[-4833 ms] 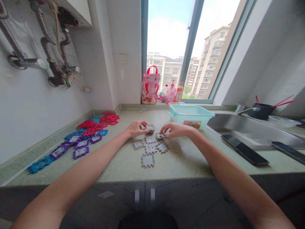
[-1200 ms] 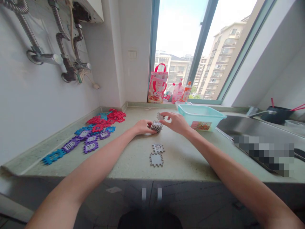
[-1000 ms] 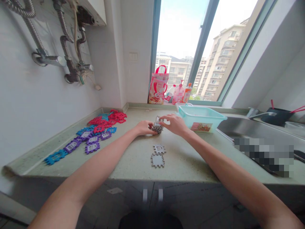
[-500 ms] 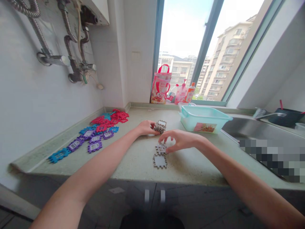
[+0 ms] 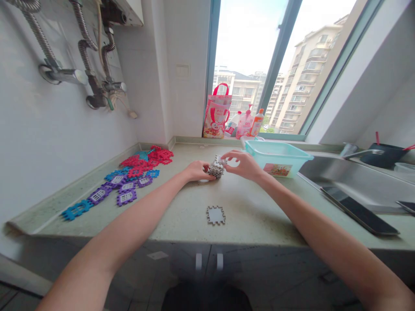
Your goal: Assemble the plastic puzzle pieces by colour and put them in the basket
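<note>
Resting on the desk [image 5: 266,207], toward its back edge, one grey block [image 5: 215,170] of interlocked tiles is seen between two hands. The left hand [image 5: 195,170] is laid against the block's left side, fingers [image 5: 205,166] curled and pressed to it. The right hand [image 5: 242,164] is raised at the block's upper right; one small grey tile [image 5: 220,159] is pinched between thumb and forefinger at the block's top, the other fingers spread loosely. Whether the tile is already seated cannot be told.

One loose grey tile [image 5: 215,215] is noted flat on the desk, nearer the front edge, well apart from both hands.

To the left, along the wall, coloured tiles are spread: one red heap [image 5: 147,157], too tangled to be counted; blue tiles [image 5: 75,210], at least three seen; purple tiles [image 5: 126,197], about five. One teal tub [image 5: 277,156] is placed just right of the right hand. On the sill, one pink bag [image 5: 217,112] and three bottles [image 5: 245,123] are lined up. One sink [image 5: 350,181] is set to the right; two dark slabs [image 5: 359,210] are laid at its front rim, the second cut by the frame edge.
</note>
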Demonstrator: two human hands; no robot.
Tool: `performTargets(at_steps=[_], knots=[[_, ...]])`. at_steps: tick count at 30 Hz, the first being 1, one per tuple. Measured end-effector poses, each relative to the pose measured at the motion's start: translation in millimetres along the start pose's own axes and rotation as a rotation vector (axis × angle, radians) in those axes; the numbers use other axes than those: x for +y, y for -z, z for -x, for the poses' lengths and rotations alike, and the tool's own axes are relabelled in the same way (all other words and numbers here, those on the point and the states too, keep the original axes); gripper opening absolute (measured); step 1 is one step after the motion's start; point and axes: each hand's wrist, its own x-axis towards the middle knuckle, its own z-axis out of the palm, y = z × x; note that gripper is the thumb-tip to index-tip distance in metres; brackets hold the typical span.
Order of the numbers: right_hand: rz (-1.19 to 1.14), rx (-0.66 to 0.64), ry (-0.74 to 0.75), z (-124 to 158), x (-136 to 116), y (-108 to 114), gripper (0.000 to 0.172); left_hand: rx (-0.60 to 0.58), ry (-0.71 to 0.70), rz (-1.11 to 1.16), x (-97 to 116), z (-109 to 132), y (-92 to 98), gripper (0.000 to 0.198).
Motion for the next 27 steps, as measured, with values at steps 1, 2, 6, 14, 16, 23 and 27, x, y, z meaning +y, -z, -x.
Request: performTargets(at_steps=[1,2,6,14,16,23,27], knots=[[0.019,0.015,-0.014,-3,4,-4,0.024,0.002,-0.003,0.003,1,0,0.4,0.048],[0.029,0.017,-0.022,-4,7,-8,0.023,0.004,-0.006,0.004,1,0,0.7,0.047],[0.033,-0.034,-0.005,-5,7,-20,0.022,0.014,0.004,-0.003,-1,-1,0.2,0.045],[-0.053,0.087,0.077,0,-4,9,0.025,-0.017,0.004,0.0,-2,-1,-0.6,0.049],[-0.099,-0.065,0.053,6,-12,20,0.025,-0.011,0.005,-0.004,-2,-2,-1.1,0.049],[-0.219,-0.699,0.14,37,-78,12,0.062,0.001,-0.006,-0.002,-5,-2,-2.7,0.047],[-0.171,-0.695,0.233,42,-97,1,0.033,0.007,0.005,-0.005,-4,-2,-2.5,0.046]])
